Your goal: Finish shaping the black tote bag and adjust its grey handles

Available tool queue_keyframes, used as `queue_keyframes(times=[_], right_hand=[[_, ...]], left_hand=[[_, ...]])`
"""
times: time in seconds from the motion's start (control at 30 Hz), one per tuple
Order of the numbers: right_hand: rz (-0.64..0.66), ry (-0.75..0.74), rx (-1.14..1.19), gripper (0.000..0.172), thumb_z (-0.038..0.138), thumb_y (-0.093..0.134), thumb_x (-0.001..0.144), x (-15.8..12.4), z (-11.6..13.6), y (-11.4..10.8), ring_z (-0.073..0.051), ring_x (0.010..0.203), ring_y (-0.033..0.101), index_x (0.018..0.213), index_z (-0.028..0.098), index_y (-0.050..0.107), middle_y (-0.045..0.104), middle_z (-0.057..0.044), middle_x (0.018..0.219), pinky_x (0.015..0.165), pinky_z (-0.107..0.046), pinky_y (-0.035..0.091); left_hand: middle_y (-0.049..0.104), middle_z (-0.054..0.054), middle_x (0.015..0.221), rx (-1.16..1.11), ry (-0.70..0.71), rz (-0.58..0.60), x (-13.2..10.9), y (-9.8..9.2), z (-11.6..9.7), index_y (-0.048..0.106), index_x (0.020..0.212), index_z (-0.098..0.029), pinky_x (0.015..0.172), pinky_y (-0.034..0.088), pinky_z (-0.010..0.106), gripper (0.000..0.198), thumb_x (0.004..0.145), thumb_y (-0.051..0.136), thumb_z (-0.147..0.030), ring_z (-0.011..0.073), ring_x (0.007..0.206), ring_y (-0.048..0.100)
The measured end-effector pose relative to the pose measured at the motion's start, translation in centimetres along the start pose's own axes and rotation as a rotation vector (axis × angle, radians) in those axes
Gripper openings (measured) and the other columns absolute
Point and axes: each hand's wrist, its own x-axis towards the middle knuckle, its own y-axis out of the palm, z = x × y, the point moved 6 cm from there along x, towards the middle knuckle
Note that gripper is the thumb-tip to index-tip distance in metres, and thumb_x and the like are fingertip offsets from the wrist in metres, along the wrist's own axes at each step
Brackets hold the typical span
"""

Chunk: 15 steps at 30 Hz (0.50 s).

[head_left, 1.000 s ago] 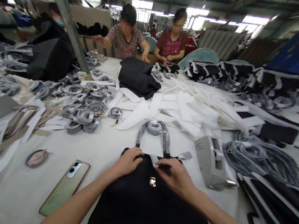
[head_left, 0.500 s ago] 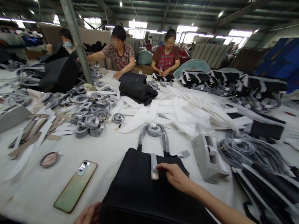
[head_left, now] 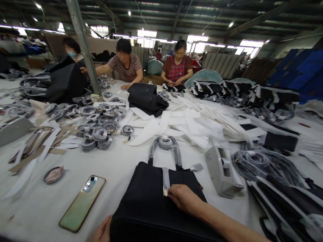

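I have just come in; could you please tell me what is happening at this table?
A person is handling a black bag on the table. The right hand is at the lower end of its pale strip; the left hand touches the bag's left side. A phone lies to the left, a tape dispenser to the right. Other people are across the table.

A smooth black bag (head_left: 140, 199) lies on its broad side just right of a green phone (head_left: 82, 204), its base toward the viewer. Its arched handle (head_left: 177, 153), wrapped in cloudy plastic, reaches farther back than the phone, with a coiled strap (head_left: 166, 144) at the bend. A pale strip (head_left: 166, 177) runs down the bag's upper middle, its lower end partly hidden.
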Motion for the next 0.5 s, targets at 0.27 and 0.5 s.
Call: queue_keyframes(times=[0.27, 0.5], right_hand=[[0.062, -0.009, 0.077, 0.018, 0.023, 0.044, 0.090, -0.1, 1.0, -0.4, -0.020, 0.082, 0.058, 0.085, 0.017, 0.060, 0.063, -0.008, 0.087, 0.078, -0.029, 0.044], [0.004, 0.406, 0.279, 0.054, 0.038, 0.016, 0.098, -0.4, -2.5, -0.2, -0.013, 0.051, 0.058, 0.074, 0.017, 0.060, 0.062, -0.004, 0.062, 0.048, -0.023, 0.044]], left_hand=[[0.072, 0.003, 0.106, -0.021, 0.006, 0.021, -0.5, 0.0, 1.7, 0.070, 0.098, -0.022, 0.104, 0.043, 0.039, 0.040, 0.080, 0.055, -0.055, 0.0284, 0.112, 0.060], [0.072, 0.004, 0.105, -0.015, -0.013, -0.001, -0.6, -0.3, 2.5, 0.070, 0.094, -0.023, 0.105, 0.042, 0.041, 0.045, 0.074, 0.060, -0.063, 0.0308, 0.114, 0.059]])
